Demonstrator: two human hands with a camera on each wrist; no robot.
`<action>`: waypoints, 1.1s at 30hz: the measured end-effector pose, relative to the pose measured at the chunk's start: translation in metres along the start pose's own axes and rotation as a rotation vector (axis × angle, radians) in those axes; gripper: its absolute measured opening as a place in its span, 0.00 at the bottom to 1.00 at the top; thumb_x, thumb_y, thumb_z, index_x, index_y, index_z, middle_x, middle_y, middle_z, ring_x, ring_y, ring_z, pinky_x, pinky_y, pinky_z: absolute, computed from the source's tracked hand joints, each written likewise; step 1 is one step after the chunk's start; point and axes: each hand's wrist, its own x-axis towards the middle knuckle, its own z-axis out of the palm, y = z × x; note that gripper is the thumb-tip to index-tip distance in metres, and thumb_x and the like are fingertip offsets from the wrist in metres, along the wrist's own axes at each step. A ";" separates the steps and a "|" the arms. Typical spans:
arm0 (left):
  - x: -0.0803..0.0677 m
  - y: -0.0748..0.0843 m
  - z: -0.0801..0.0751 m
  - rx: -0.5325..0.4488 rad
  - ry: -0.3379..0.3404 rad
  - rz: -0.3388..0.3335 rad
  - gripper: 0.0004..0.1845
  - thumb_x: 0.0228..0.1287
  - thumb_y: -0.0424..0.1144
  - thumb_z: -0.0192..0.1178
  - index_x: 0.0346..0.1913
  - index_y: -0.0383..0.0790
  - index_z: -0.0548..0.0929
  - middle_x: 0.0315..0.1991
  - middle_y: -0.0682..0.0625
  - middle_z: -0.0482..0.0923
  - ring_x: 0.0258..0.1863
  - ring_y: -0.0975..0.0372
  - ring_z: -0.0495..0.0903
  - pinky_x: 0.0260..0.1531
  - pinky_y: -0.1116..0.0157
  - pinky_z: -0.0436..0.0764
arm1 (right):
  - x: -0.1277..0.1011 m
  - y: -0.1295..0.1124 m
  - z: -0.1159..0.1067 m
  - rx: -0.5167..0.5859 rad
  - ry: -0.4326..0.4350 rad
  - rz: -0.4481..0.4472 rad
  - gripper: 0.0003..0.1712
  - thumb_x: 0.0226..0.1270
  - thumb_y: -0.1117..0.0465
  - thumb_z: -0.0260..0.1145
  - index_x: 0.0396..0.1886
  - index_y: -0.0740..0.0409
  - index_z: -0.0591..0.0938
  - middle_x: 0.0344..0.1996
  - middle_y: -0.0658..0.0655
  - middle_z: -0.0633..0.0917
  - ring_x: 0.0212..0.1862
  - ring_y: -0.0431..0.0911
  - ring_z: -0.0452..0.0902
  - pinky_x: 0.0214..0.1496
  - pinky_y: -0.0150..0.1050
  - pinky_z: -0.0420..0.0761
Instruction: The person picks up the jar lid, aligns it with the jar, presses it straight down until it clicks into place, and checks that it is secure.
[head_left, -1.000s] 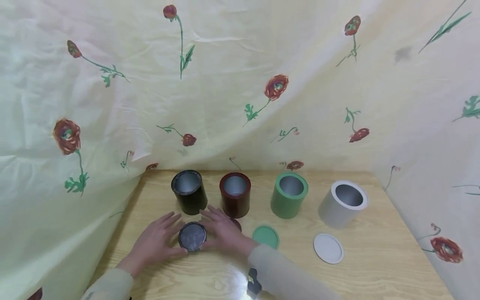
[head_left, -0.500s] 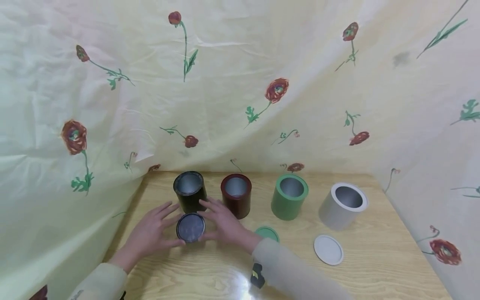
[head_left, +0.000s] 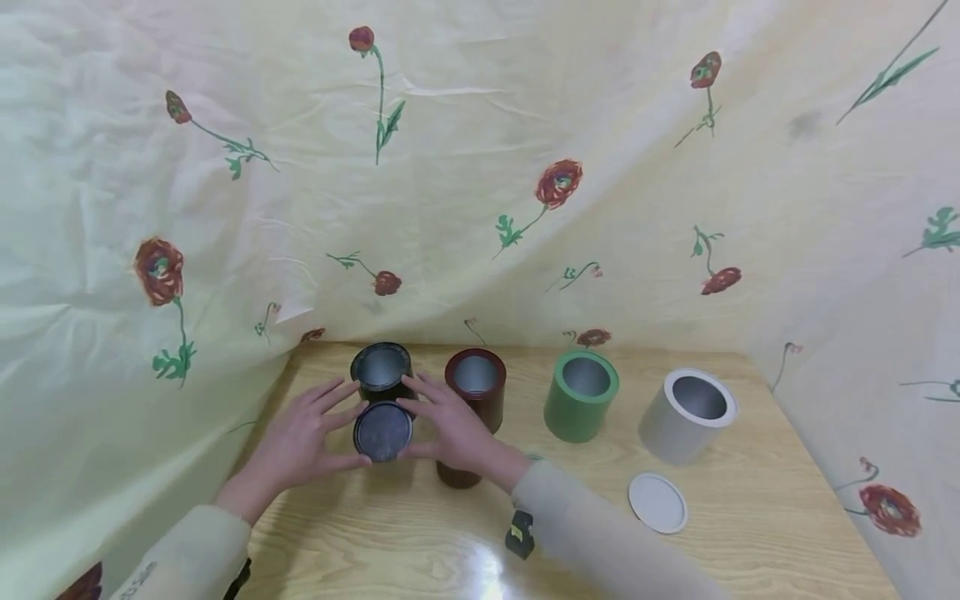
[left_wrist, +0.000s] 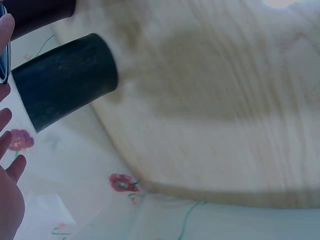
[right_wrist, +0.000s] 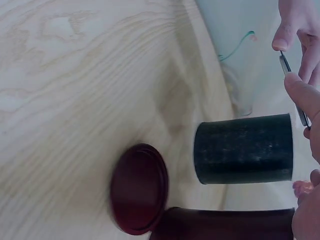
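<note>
Both hands hold a black lid (head_left: 383,432) by its rim, lifted off the table just in front of the open black can (head_left: 381,367). My left hand (head_left: 339,425) pinches the lid's left side and my right hand (head_left: 422,421) its right side. In the right wrist view the lid's thin edge (right_wrist: 292,92) sits between thumb and finger above the black can (right_wrist: 243,149). The left wrist view shows the black can (left_wrist: 65,80) and my left hand's fingertips (left_wrist: 7,165) at the frame's edge.
An open dark red can (head_left: 476,385), green can (head_left: 581,396) and grey can (head_left: 688,414) stand in a row on the wooden table (head_left: 750,542). A dark red lid (head_left: 457,477) lies under my right wrist, and a white lid (head_left: 657,502) before the grey can. Floral cloth surrounds the table.
Both hands have raised the black lid off the table and carried it away from me toward the black can. The green lid is now hidden behind my right forearm.
</note>
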 end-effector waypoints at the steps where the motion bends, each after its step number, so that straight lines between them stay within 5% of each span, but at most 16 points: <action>1: 0.002 -0.001 -0.002 -0.006 0.005 0.003 0.44 0.45 0.67 0.82 0.61 0.40 0.90 0.71 0.38 0.78 0.72 0.37 0.74 0.65 0.36 0.78 | 0.001 -0.001 -0.003 0.009 0.001 0.003 0.44 0.59 0.48 0.85 0.72 0.60 0.81 0.81 0.61 0.69 0.84 0.63 0.56 0.79 0.61 0.68; 21: 0.043 -0.021 -0.042 -0.016 0.090 0.080 0.43 0.48 0.67 0.80 0.61 0.39 0.90 0.69 0.36 0.80 0.70 0.36 0.74 0.68 0.35 0.74 | 0.037 -0.002 -0.048 -0.016 0.009 0.017 0.44 0.63 0.47 0.82 0.75 0.58 0.78 0.83 0.57 0.65 0.86 0.56 0.52 0.81 0.59 0.65; 33: 0.061 -0.031 -0.052 -0.020 -0.007 0.016 0.41 0.52 0.64 0.79 0.63 0.39 0.89 0.72 0.36 0.77 0.73 0.36 0.72 0.69 0.35 0.73 | 0.061 0.007 -0.066 -0.058 -0.058 0.024 0.43 0.64 0.45 0.82 0.74 0.59 0.79 0.83 0.58 0.65 0.86 0.55 0.51 0.84 0.53 0.62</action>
